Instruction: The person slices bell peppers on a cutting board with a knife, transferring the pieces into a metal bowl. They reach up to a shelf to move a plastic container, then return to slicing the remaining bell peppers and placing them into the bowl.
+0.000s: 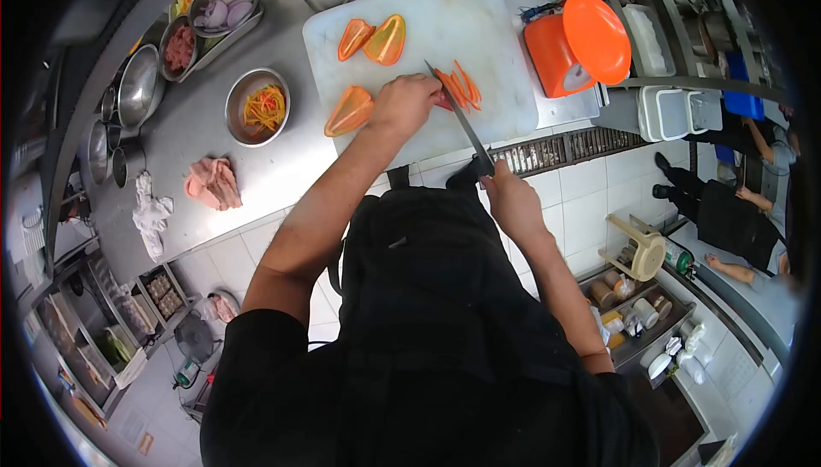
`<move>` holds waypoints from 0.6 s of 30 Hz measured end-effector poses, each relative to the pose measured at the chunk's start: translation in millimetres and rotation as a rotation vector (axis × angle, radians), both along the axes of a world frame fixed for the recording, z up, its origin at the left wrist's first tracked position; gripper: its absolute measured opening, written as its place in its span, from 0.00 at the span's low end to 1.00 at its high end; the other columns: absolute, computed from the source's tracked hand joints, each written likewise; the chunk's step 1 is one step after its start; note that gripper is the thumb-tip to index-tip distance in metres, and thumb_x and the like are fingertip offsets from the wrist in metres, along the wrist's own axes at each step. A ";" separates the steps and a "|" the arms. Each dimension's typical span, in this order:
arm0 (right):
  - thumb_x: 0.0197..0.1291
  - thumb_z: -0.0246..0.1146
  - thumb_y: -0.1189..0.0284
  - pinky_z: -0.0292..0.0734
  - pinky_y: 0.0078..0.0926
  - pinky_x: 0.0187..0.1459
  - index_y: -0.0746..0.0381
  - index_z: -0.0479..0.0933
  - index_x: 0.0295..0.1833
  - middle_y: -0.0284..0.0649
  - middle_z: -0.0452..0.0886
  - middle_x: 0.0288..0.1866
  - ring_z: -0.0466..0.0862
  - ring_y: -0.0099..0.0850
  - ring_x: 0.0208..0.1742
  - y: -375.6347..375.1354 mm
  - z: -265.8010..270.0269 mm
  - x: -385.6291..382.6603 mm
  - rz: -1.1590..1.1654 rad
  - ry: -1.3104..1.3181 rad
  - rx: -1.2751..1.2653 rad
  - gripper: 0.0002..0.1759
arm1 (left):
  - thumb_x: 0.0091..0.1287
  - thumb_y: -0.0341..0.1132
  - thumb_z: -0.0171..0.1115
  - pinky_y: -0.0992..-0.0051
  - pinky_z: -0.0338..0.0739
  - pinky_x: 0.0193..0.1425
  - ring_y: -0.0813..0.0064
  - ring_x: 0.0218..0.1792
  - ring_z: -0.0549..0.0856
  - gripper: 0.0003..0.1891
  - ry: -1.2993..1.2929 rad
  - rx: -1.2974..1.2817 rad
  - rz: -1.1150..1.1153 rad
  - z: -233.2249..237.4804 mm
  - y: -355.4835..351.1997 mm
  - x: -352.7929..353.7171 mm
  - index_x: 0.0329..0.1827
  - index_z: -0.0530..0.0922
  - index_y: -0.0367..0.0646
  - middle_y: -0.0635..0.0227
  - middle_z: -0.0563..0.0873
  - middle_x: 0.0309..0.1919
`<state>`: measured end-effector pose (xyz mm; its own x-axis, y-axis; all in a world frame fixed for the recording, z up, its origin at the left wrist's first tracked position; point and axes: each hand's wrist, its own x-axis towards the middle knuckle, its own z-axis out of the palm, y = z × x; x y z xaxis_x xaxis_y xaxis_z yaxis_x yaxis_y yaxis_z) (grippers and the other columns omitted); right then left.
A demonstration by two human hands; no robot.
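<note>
My right hand (pixel 515 200) is wrapped round the handle of a long kitchen knife (pixel 464 125), its blade slanting up and left across the white cutting board (pixel 410 14). With closed fingers, my left hand (pixel 407 103) presses a piece of orange-red bell pepper (pixel 444 100) against the board, right beside the blade. Thin pepper strips (pixel 460 86) lie on the blade's other side. Larger bell pepper pieces rest on the board: one orange piece (pixel 349 111) near my left wrist, an orange-green one (pixel 386 40) and a smaller one (pixel 355 38) farther up.
Left of the board stands a metal bowl (pixel 233 108) of pepper strips. Beyond it are bowls of sliced onion (pixel 226 10) and raw meat (pixel 180 46). A pink cloth (pixel 214 183) lies near the counter edge. An orange scale (pixel 556 52) stands at right; other people (pixel 735 210) are far right.
</note>
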<state>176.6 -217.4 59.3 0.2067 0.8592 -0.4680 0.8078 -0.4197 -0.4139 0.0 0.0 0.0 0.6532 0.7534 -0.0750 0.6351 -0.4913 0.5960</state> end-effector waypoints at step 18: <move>0.81 0.62 0.62 0.83 0.64 0.41 0.64 0.71 0.52 0.60 0.88 0.34 0.89 0.64 0.38 -10.2 -7.3 -9.4 0.022 -0.054 0.013 0.15 | 0.72 0.34 0.71 0.57 0.86 0.57 0.54 0.51 0.90 0.06 -0.132 0.067 0.017 -4.7 -7.2 -8.4 0.49 0.90 0.46 0.64 0.92 0.46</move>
<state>167.2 -227.6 51.9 0.2122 0.8698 -0.4453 0.8379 -0.3965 -0.3752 -8.4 -7.2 -4.7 0.6412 0.7649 0.0618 0.5618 -0.5228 0.6411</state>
